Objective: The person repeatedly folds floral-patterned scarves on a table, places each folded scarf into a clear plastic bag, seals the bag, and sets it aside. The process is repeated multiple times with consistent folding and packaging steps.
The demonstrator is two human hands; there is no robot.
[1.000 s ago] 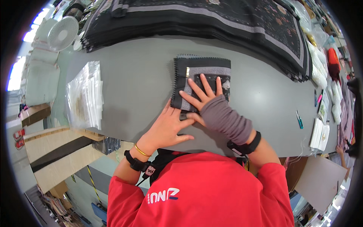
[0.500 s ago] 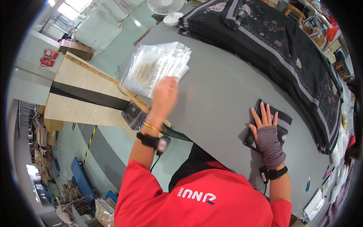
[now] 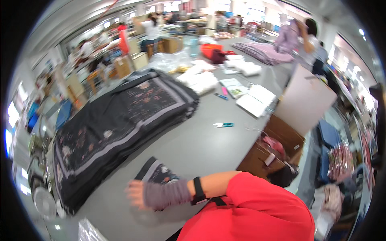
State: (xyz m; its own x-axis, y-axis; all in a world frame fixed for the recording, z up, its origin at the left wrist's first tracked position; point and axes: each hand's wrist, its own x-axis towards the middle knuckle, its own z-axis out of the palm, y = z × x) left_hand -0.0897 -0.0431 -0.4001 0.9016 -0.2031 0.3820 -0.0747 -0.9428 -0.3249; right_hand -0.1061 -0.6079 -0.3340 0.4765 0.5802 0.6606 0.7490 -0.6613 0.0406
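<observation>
Fingers of our right hand blur, grip unreadable, over one folded dark patterned cloth on the grey counter.

The worktop is a smooth, matt grey sheet with a faint sheen where the ceiling light falls. On it lies a small folded cloth, dark woven fabric with pale grey bands and a soft, dull surface. The right hand, blurred, wears a knitted grey-mauve sleeve, ribbed and fuzzy, ending at a black wristband that looks like matt rubber or plastic. The big stack of dark patterned cloths is the same matt weave. Glossy clear plastic bags glint at the near edge. The brown boxes beside the worktop are plain, rough cardboard.
</observation>
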